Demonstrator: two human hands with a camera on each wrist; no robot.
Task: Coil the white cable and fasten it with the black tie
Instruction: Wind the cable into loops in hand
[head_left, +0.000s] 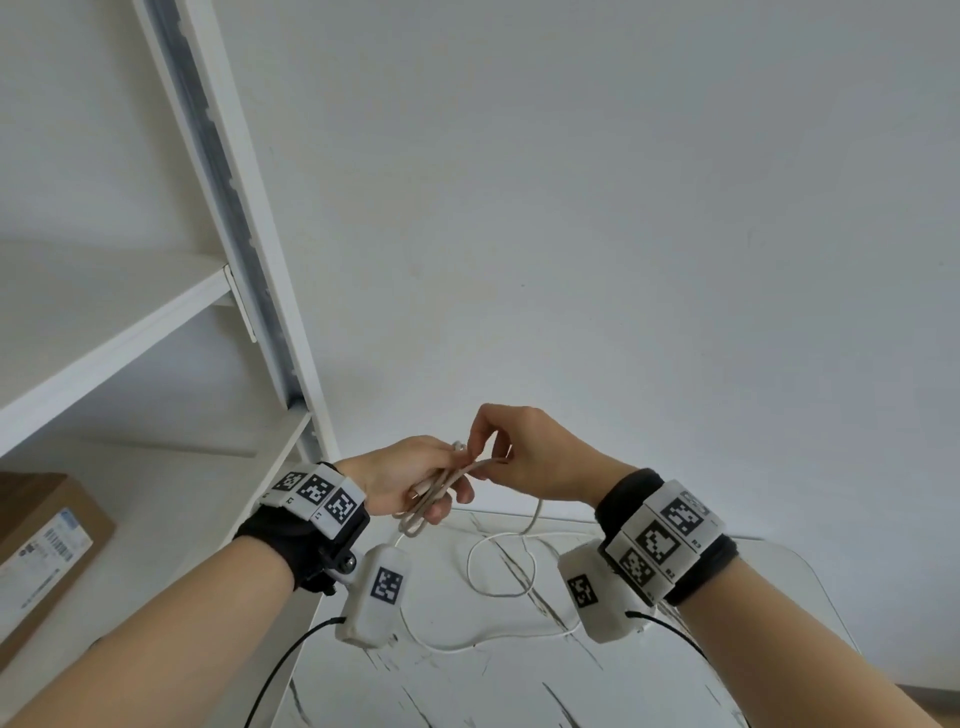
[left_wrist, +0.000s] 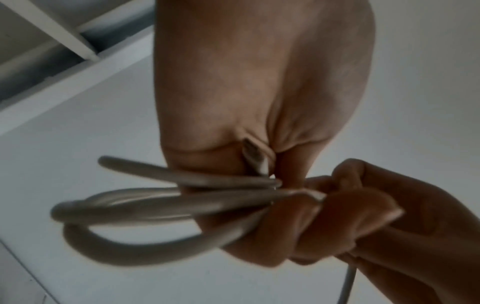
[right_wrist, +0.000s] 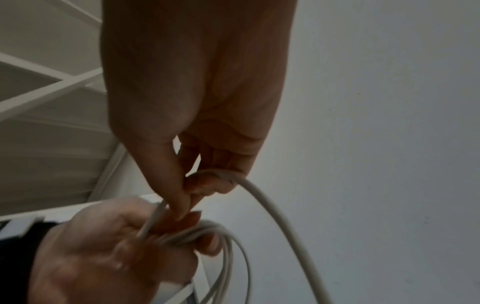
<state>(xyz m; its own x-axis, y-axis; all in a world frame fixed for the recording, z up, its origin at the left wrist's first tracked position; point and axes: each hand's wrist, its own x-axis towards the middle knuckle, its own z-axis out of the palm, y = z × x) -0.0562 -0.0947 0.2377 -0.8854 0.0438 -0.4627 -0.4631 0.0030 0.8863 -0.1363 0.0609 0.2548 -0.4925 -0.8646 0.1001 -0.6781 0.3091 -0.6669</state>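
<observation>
My left hand (head_left: 415, 480) grips a small bundle of loops of the white cable (head_left: 431, 501) above the table's far edge. In the left wrist view the loops (left_wrist: 145, 207) stick out to the left of the curled fingers. My right hand (head_left: 511, 452) pinches a strand of the cable (right_wrist: 262, 197) between thumb and forefinger, right against the left hand. From that pinch the loose cable (head_left: 498, 566) hangs down and lies in curves on the table. No black tie shows in any view.
The marble-patterned table (head_left: 519, 686) lies below my arms. A white shelf unit (head_left: 244, 270) stands to the left, with a cardboard box (head_left: 47, 540) on its lower shelf. A plain white wall fills the back.
</observation>
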